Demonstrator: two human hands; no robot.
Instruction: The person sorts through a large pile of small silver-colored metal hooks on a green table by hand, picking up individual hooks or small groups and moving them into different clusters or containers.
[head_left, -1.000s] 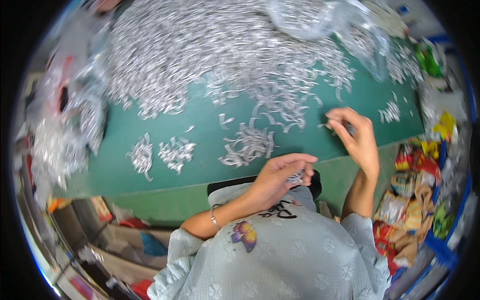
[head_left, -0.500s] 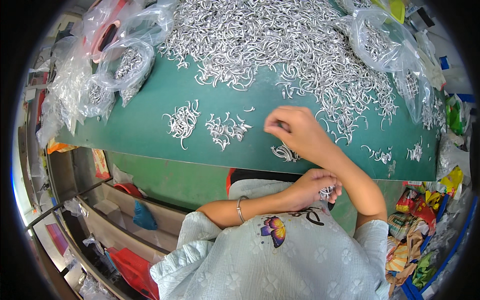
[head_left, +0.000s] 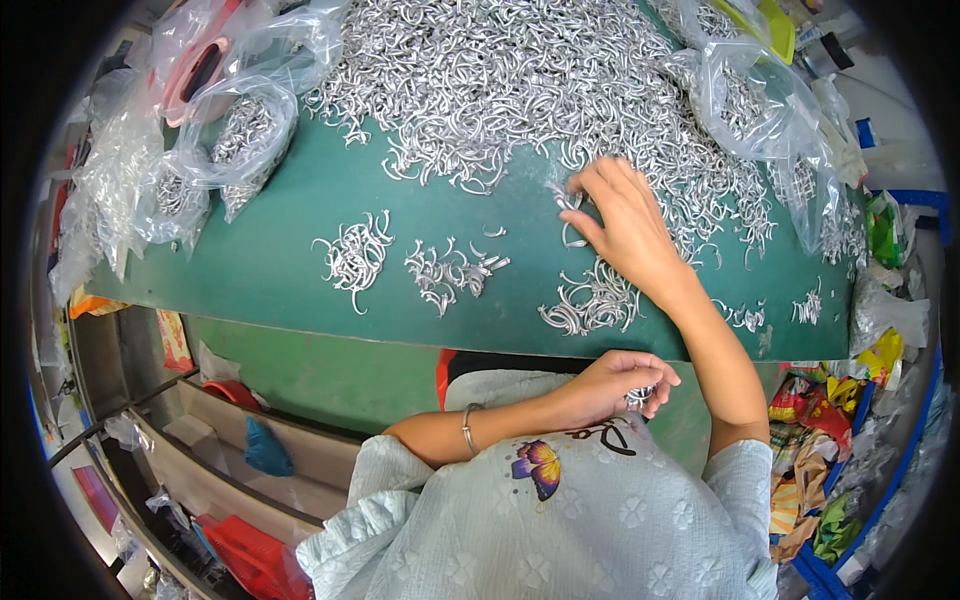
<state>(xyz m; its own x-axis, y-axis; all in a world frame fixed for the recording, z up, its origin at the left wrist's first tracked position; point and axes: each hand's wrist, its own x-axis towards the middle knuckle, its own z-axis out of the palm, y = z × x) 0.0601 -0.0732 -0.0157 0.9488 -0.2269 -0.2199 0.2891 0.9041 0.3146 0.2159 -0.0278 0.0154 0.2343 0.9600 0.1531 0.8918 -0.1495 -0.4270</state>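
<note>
My left hand [head_left: 622,384] is curled closed in front of my chest, below the table edge, around several small curved silver metal pieces [head_left: 640,397]. Over the table, my right hand [head_left: 628,222] reaches to the near edge of a large heap of the same pieces [head_left: 500,80]. Its thumb and fingers are apart, slightly blurred, with a few loose pieces [head_left: 572,236] beside the fingertips. Under the right wrist lies a small pile [head_left: 590,303]. Two more small piles [head_left: 357,252] [head_left: 452,272] sit to the left on the green tabletop [head_left: 270,240].
Clear plastic bags with silver pieces stand at the left [head_left: 240,140] and right [head_left: 765,110] of the heap. Smaller clusters [head_left: 808,303] lie near the right corner. Drawer-like compartments [head_left: 240,450] are at lower left; colourful wrappers [head_left: 810,420] fill a blue-framed bin at right.
My right hand has moved up and away from me toward the heap, and its fingers have opened. The small pile beneath it shows more fully. My left hand stays closed on its pieces.
</note>
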